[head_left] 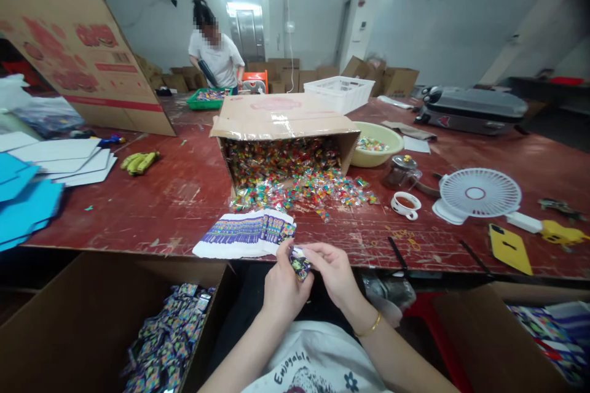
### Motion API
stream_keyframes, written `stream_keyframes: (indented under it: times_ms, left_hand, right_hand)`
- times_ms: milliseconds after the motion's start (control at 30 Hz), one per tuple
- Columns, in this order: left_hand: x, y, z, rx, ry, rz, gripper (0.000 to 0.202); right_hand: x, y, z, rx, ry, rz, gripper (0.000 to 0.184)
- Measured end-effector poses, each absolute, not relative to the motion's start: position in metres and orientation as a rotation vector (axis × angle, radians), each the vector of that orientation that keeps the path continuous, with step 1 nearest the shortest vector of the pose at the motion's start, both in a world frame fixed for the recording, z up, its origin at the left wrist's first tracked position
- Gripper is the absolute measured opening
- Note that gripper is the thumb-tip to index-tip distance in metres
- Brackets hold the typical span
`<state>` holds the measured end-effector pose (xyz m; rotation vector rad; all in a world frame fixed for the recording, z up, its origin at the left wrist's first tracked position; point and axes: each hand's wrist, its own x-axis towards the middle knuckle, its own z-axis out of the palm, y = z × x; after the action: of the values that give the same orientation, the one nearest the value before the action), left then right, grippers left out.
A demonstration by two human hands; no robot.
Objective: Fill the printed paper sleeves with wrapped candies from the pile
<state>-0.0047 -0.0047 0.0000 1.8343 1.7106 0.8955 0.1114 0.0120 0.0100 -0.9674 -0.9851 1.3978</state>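
Near the table's front edge, my left hand [286, 285] is closed around a small purple printed packet [301, 266]. My right hand [335, 271] pinches at the packet's upper edge, where something white shows between the fingers. Just beyond my left hand lies a fanned row of flat purple-and-white packets [244, 233]. Behind them a cardboard box [281, 115] rests on its side, its mouth facing me. Small wrapped candies [295, 190] in many colours spill from it onto the table.
Below left, an open carton [59, 325] holds many purple packets [170, 338]; another carton [493, 331] stands below right. Around the red table [184, 190] are bananas [139, 163], a yellow bowl [375, 144], a teacup [405, 204], a fan [479, 192] and a yellow phone [509, 250]. A person [216, 55] works behind.
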Motion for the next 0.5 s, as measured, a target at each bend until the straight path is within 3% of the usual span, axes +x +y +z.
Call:
stream_keyframes:
  times_ms: [167, 300, 433, 500]
  left_hand:
    - [-0.020, -0.005, 0.008, 1.789, 1.657, 0.975, 0.052]
    - [-0.077, -0.009, 0.010, 1.756, 2.083, 0.795, 0.034]
    - [-0.150, -0.018, -0.008, 1.696, 2.490, 0.469, 0.051]
    - [-0.166, -0.022, -0.015, 1.705, 2.664, 0.388, 0.065]
  right_hand:
    - [0.106, 0.001, 0.003, -0.919, -1.496, 1.020, 0.025]
    - [0.098, 0.042, -0.023, -1.140, -1.593, 0.990, 0.037]
    - [0.093, 0.108, -0.045, -1.491, -1.725, 0.836, 0.064]
    - [0.092, 0.127, -0.043, -1.553, -1.754, 0.844, 0.068]
